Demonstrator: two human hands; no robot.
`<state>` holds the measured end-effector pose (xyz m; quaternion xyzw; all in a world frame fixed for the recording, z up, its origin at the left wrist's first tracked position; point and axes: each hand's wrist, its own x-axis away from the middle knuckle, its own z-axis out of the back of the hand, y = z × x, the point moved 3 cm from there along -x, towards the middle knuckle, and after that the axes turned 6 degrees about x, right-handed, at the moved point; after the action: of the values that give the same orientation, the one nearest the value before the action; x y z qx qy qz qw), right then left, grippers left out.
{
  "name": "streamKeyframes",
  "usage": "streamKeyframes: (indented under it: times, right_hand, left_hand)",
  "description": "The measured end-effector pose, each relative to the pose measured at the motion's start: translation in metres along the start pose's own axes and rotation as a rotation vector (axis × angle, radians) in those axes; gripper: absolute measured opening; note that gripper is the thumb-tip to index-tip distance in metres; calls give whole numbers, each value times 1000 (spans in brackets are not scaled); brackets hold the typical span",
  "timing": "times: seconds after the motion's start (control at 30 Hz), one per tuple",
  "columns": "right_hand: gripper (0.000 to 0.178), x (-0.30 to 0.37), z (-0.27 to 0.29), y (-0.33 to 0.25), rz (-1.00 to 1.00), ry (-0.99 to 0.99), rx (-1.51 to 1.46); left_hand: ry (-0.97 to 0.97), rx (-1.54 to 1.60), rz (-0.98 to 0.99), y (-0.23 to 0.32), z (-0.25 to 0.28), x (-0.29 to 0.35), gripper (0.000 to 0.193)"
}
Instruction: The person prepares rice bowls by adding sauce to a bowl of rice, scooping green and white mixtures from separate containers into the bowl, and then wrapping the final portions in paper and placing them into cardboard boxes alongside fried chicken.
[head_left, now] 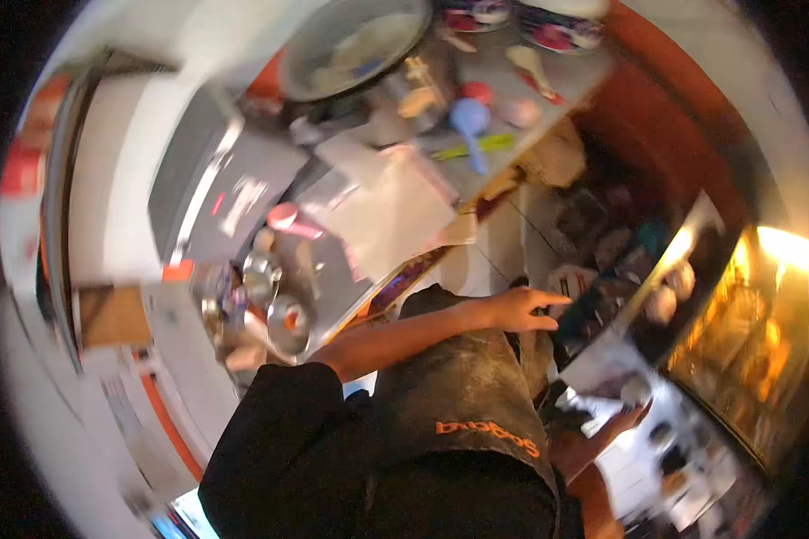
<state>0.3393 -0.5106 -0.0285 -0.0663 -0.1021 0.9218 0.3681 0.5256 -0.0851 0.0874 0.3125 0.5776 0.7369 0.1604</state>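
Left hand (523, 310) is reaching out, fingers spread, touching a dark shelf (593, 310), gripping nothing. Right hand (622, 422) is blurry by the white packets (616, 364), can't tell its grip.

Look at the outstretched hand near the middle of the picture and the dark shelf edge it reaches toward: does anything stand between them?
Nothing visible does. The left hand has its fingertips right at the dark shelf edge, with no object between them. The picture is blurred, so whether they actually touch cannot be told.

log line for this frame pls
left hand: open, reaching to dark shelf | right hand: low, near white packets, grip unclear | cluttered counter | picture blurred
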Motion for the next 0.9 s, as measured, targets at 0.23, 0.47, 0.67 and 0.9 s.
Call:
streamKeyframes:
  times: [0.23,0.47,0.67,0.9]
  right_hand:
    - [31,-19,24,-109,308,210,-302]
    - [28,189,-52,-522,1132,-939,-510]
    - [40,473,-57,-682,1907,-1355,-471]
    - [33,700,-79,-650,2316,-908,-408]
  left_hand:
    - [987,189,242,-99,72,260,42]
    - [1571,477,562,-126,12,413,30]
    - [2487,710,738,-269,-93,513,28]
    - [2557,915,158,-276,-86,520,27]
